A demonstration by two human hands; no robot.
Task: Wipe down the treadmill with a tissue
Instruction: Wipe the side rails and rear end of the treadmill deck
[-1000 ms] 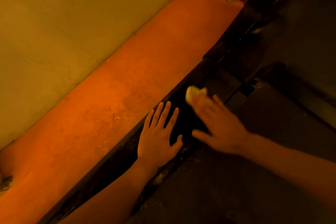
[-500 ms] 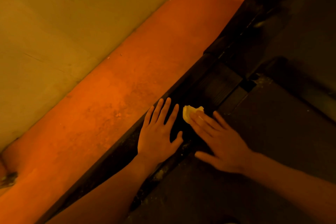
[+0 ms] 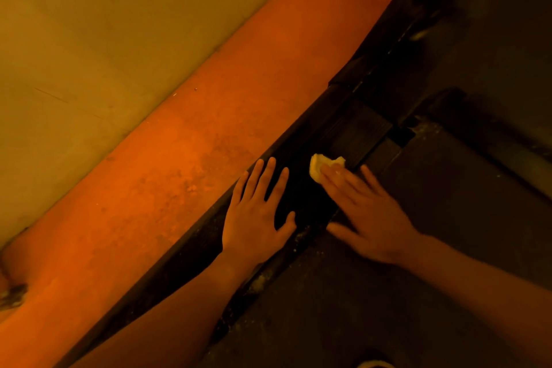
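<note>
Head view: one tissue (image 3: 324, 163) pressed under straight fingers of right hand (image 3: 370, 215) on treadmill rail (image 3: 355, 131), left hand (image 3: 257, 218) flat beside, spread, holding nothing

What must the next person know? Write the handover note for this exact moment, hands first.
Hands: the left hand lies flat with fingers spread on the treadmill side rail and holds nothing. The right hand presses the tissue onto that rail with straight fingers, and the wad pokes out past the fingertips.
Done: wiping is under way on the rail. How much is clean cannot be told in this light.
Left: pale specks lie along the seam between the rail and the belt, near the left wrist. The belt looks dusty too.
</note>
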